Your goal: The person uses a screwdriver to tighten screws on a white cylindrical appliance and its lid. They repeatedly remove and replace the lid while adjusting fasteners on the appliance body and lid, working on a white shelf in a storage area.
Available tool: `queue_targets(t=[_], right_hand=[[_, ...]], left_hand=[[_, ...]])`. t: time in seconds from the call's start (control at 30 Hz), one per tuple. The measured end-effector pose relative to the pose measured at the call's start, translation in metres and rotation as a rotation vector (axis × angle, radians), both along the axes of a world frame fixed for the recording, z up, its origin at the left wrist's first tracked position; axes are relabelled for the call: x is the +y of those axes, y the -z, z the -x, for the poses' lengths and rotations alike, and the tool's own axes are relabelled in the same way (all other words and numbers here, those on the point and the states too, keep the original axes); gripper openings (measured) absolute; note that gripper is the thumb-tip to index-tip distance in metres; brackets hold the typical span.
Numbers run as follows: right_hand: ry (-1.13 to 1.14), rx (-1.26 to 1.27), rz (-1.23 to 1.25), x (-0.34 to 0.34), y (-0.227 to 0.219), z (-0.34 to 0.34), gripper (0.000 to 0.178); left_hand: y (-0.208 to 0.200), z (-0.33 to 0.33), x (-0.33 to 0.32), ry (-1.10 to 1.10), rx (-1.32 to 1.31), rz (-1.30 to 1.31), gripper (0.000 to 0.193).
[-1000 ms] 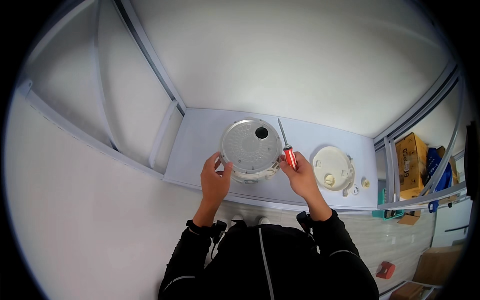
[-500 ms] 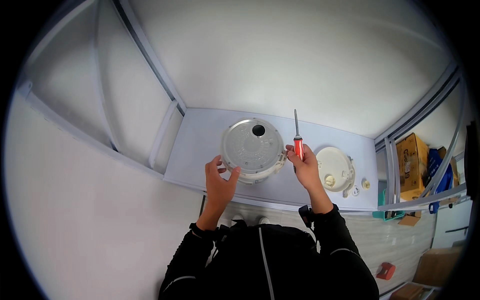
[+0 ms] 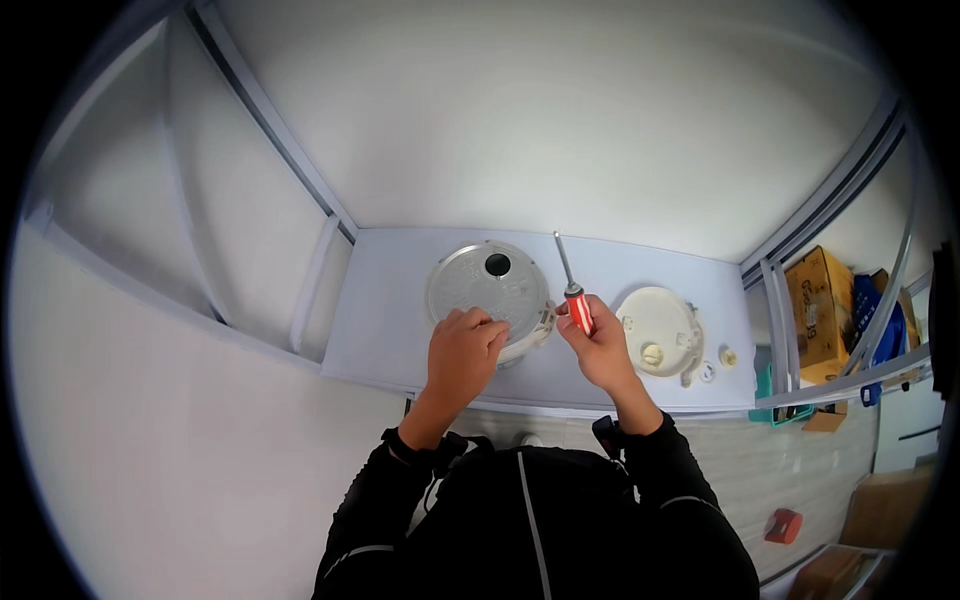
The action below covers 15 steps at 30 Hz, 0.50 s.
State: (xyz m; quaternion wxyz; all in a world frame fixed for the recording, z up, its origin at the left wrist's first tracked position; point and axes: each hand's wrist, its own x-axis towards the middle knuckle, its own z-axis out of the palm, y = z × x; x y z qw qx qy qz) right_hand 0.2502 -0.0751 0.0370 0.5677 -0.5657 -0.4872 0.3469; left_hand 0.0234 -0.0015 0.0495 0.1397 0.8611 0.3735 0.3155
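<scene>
It looks like a small workshop bay: a plain pale desk point(image 3: 375, 335) set against bare white wall panels point(image 3: 560, 120) with metal frame rails point(image 3: 275, 120) at its left and right ends. A red-handled screwdriver point(image 3: 577, 303) is in use over it, with a round metal-topped unit point(image 3: 470, 287) left of centre and a loose white dish-shaped part point(image 3: 655, 308) toward the near right corner. Beyond the right edge are a cardboard carton point(image 3: 818, 310) and a teal basket point(image 3: 783, 413), storeroom fashion.
</scene>
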Motion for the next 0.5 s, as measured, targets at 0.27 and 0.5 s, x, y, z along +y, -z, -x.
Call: queue_targets(t=[0.27,0.5], right_hand=[[-0.077,0.060,0.080,-0.012,-0.009,-0.007,0.023],[-0.079,0.038,0.107,-0.011,-0.007,-0.011,0.027]], left_hand=[[-0.008,-0.003,0.014,0.071,0.092,0.083,0.010],[-0.005,-0.007,0.017,0.091,0.152,-0.018,0.008]])
